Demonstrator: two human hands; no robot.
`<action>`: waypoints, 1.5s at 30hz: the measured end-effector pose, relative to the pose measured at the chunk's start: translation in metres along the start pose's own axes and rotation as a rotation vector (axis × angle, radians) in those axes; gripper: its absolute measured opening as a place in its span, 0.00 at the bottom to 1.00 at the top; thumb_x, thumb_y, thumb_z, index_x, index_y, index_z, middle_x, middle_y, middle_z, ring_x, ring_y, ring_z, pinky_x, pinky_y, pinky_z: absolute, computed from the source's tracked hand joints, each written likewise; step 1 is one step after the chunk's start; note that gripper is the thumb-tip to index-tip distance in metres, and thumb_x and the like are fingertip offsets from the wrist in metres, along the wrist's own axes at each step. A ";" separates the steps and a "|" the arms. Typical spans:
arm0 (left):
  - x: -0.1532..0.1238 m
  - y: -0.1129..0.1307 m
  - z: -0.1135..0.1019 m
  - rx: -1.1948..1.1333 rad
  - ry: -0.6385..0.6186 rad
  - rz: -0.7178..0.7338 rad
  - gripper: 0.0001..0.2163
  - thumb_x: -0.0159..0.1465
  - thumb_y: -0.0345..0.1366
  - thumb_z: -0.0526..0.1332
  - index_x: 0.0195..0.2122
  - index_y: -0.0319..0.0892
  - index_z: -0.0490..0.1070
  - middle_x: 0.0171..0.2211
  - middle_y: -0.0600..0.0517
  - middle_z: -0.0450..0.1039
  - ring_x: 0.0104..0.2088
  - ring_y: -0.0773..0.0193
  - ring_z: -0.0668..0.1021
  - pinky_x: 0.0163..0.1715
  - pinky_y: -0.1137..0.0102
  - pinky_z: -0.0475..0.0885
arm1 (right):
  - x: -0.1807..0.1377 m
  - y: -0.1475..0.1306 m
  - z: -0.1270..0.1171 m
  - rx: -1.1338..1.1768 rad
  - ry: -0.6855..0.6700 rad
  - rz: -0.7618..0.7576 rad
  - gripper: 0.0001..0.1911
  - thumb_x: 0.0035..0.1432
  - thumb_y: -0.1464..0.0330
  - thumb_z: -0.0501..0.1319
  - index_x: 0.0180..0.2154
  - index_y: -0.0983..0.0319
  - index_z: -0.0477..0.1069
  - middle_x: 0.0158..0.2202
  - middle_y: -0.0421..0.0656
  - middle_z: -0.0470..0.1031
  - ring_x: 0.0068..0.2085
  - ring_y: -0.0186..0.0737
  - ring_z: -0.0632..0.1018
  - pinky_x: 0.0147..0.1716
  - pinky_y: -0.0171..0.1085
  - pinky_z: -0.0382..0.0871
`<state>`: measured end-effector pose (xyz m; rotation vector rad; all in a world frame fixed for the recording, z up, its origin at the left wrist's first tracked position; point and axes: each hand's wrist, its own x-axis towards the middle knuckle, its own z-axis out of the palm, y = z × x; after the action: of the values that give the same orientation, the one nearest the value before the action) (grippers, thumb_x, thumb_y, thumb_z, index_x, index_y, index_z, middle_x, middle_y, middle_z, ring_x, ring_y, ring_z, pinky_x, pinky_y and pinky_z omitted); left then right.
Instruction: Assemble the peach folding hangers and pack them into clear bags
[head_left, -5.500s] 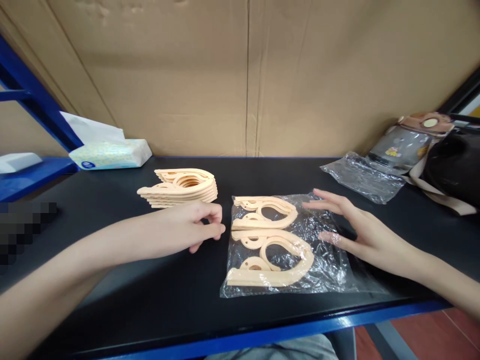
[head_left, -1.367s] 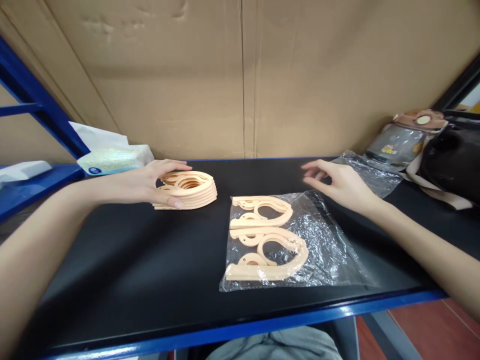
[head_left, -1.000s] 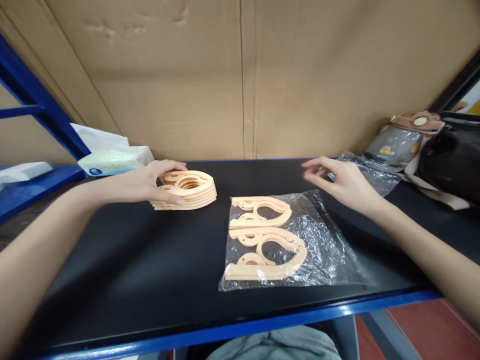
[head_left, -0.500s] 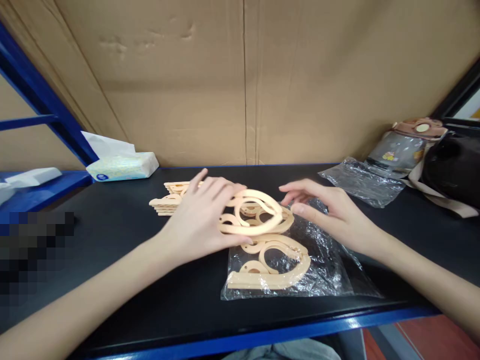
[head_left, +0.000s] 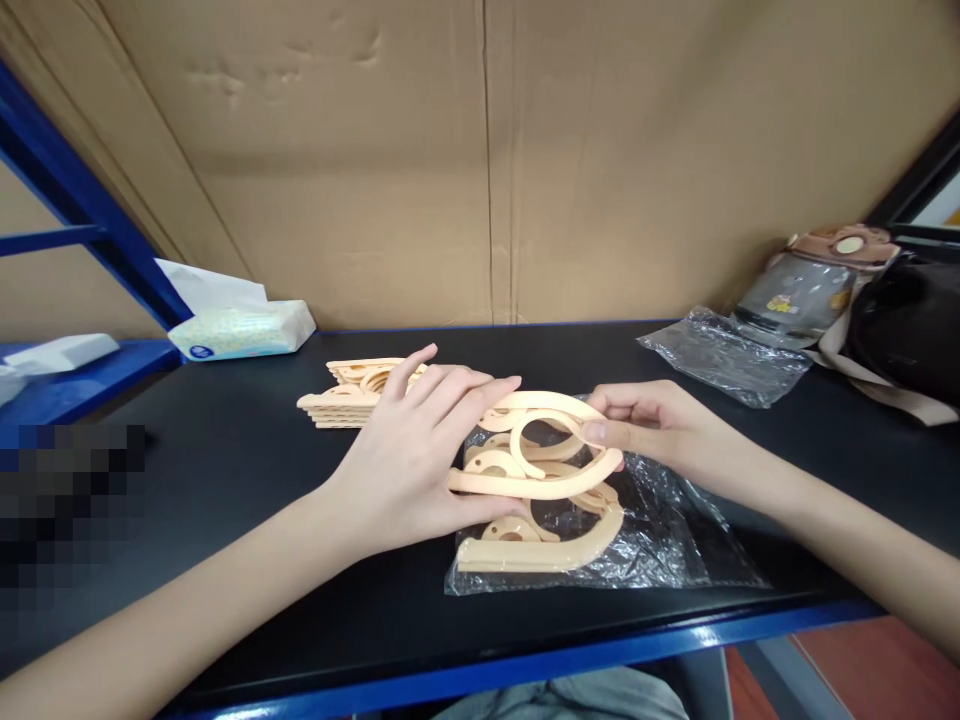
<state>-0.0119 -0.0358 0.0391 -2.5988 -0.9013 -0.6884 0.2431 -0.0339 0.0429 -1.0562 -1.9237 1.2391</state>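
A beige folding hanger (head_left: 540,487), folded up with its curled hook inside, is held level between my hands. My left hand (head_left: 420,440) grips its left end, thumb at the near side and fingers over the far side. At the rounded right end, my right hand (head_left: 652,420) pinches it between thumb and fingers. Beneath it lies a clear plastic bag (head_left: 675,540) with more folded hangers (head_left: 517,555) in it or on it; the held hanger partly covers them. Behind my left hand sits a stack of folded hangers (head_left: 337,408), partly hidden by that hand.
A tissue pack (head_left: 255,328) stands at the back left. Another clear plastic bag (head_left: 727,360) lies at the back right beside a water bottle (head_left: 806,290) and a black bag (head_left: 911,335). Cardboard (head_left: 360,180) rises behind the black table (head_left: 300,620).
My right hand has closed on the hanger's right end; before, it was apart from it with fingers spread. The hanger and my left hand have shifted slightly right and toward me.
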 end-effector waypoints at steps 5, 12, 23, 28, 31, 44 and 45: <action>-0.001 -0.007 0.001 -0.086 -0.036 -0.050 0.37 0.56 0.59 0.64 0.60 0.42 0.59 0.52 0.44 0.69 0.54 0.52 0.71 0.62 0.50 0.52 | 0.002 0.003 -0.003 0.025 0.015 0.017 0.14 0.57 0.57 0.63 0.30 0.61 0.73 0.27 0.38 0.71 0.28 0.33 0.71 0.29 0.33 0.66; 0.000 -0.014 -0.001 -0.057 -0.050 -0.060 0.32 0.59 0.55 0.63 0.59 0.43 0.60 0.53 0.45 0.70 0.54 0.52 0.71 0.63 0.50 0.52 | 0.001 0.001 -0.012 -0.018 0.043 0.001 0.14 0.56 0.57 0.64 0.28 0.61 0.72 0.25 0.38 0.70 0.27 0.33 0.70 0.28 0.33 0.64; 0.003 -0.010 -0.003 -0.002 0.016 -0.034 0.25 0.58 0.50 0.63 0.53 0.41 0.65 0.48 0.45 0.74 0.50 0.51 0.74 0.61 0.51 0.55 | -0.003 0.006 -0.008 -0.537 0.174 -0.309 0.27 0.57 0.55 0.63 0.56 0.57 0.64 0.48 0.45 0.74 0.46 0.44 0.75 0.43 0.42 0.72; 0.003 0.001 0.001 -0.014 0.041 -0.052 0.25 0.58 0.50 0.63 0.51 0.40 0.65 0.47 0.45 0.74 0.48 0.51 0.75 0.58 0.53 0.60 | -0.005 0.006 0.004 -0.996 0.161 -0.563 0.38 0.57 0.54 0.62 0.64 0.58 0.52 0.58 0.52 0.66 0.56 0.53 0.70 0.52 0.51 0.68; 0.002 0.007 0.002 -0.023 0.049 -0.055 0.25 0.59 0.50 0.62 0.53 0.42 0.63 0.49 0.45 0.73 0.50 0.51 0.74 0.58 0.52 0.60 | -0.006 0.005 0.008 -1.055 0.150 -0.611 0.35 0.58 0.56 0.62 0.63 0.57 0.54 0.58 0.51 0.67 0.55 0.52 0.70 0.51 0.50 0.68; -0.007 0.004 0.004 -0.326 -0.301 -0.095 0.45 0.66 0.51 0.55 0.67 0.43 0.18 0.70 0.41 0.34 0.69 0.51 0.48 0.63 0.52 0.58 | -0.049 0.022 -0.074 -0.994 0.342 -0.127 0.36 0.55 0.56 0.63 0.63 0.53 0.55 0.59 0.50 0.69 0.53 0.54 0.75 0.50 0.46 0.71; -0.008 0.003 0.005 -0.336 -0.317 -0.101 0.46 0.65 0.51 0.56 0.67 0.43 0.17 0.70 0.40 0.34 0.69 0.51 0.49 0.63 0.52 0.59 | -0.057 0.027 -0.078 -0.996 0.318 -0.092 0.36 0.54 0.57 0.64 0.62 0.52 0.56 0.59 0.49 0.69 0.52 0.54 0.75 0.49 0.46 0.72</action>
<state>-0.0134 -0.0398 0.0300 -3.0399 -1.0961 -0.4948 0.3427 -0.0423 0.0427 -1.4768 -2.2928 -0.0400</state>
